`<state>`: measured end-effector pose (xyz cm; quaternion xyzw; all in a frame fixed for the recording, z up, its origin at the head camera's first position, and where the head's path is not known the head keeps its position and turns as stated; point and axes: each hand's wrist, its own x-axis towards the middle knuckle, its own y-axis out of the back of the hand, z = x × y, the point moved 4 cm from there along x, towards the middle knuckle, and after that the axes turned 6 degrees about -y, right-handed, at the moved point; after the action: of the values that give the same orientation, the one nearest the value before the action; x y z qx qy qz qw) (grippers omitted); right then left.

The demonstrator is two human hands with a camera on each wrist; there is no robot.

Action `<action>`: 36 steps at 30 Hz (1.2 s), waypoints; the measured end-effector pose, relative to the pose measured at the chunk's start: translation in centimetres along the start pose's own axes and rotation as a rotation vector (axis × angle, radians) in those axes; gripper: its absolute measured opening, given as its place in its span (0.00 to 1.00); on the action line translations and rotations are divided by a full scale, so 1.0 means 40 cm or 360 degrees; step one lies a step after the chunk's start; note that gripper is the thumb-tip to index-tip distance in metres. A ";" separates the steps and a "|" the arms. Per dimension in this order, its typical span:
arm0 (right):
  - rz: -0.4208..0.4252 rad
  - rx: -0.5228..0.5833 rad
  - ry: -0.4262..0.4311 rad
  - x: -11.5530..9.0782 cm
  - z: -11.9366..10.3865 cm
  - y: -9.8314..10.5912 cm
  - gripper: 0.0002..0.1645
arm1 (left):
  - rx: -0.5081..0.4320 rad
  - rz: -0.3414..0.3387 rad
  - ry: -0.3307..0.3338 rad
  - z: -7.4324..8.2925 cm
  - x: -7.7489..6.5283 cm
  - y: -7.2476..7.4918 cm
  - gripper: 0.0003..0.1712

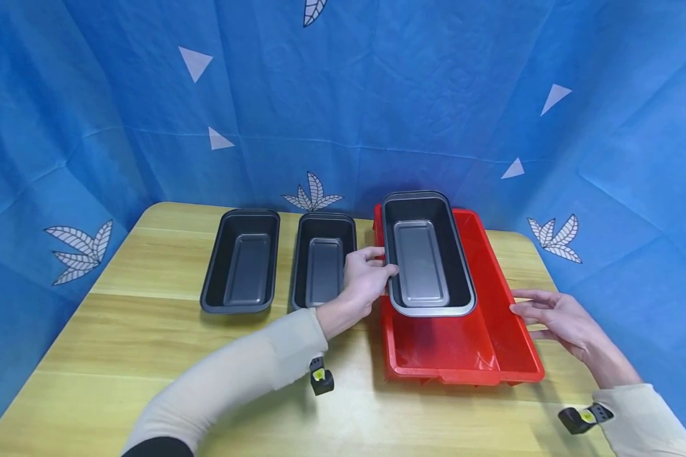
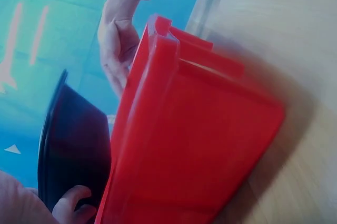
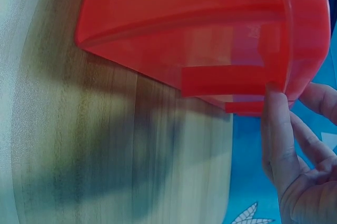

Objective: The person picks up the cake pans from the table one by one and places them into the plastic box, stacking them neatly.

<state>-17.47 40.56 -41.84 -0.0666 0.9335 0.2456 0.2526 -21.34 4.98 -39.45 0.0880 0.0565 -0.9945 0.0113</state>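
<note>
Red tray, head view: The red tray (image 1: 471, 376) is on a wooden table (image 1: 120, 355); my hands are well apart at its two sides.
Held pan, head view: A dark loaf pan (image 1: 423, 263) is over the tray's left half, open side up; my left hand (image 1: 366, 276) pinches its left wall, thumb inside.
Other pans, head view: Left of the tray, the middle pan (image 1: 323, 273) and the far-left pan (image 1: 247, 270) rest on the table.
Held pan, left wrist view: It shows above the tray's rim, not down inside.
Tray rim, right wrist view: My right hand (image 1: 557, 320), fingers fairly straight, touches the tray's right rim from outside.
Pans so far: I judge the work partway: one pan raised, not yet set down; two on the table. Whether it is going in or coming out, I cannot tell.
</note>
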 end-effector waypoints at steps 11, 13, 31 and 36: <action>0.0005 -0.0013 -0.0014 -0.001 0.006 0.002 0.47 | 0.0027 0.0007 0.0049 -0.013 0.003 -0.073 0.21; 0.0009 -0.0023 -0.0019 -0.001 0.006 0.002 0.47 | 0.0036 0.0027 0.0060 -0.020 0.002 -0.085 0.21; 0.0010 0.0006 -0.0037 -0.004 0.005 0.000 0.47 | 0.0091 0.0051 0.0030 -0.066 -0.017 -0.168 0.22; 0.0012 0.0007 -0.0025 -0.004 0.004 -0.001 0.47 | 0.0132 0.0048 0.0053 -0.079 -0.031 -0.183 0.21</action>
<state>-17.26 40.62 -41.90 -0.0605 0.9323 0.2451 0.2591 -19.82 12.61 -41.51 0.1057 0.0140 -0.9941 0.0217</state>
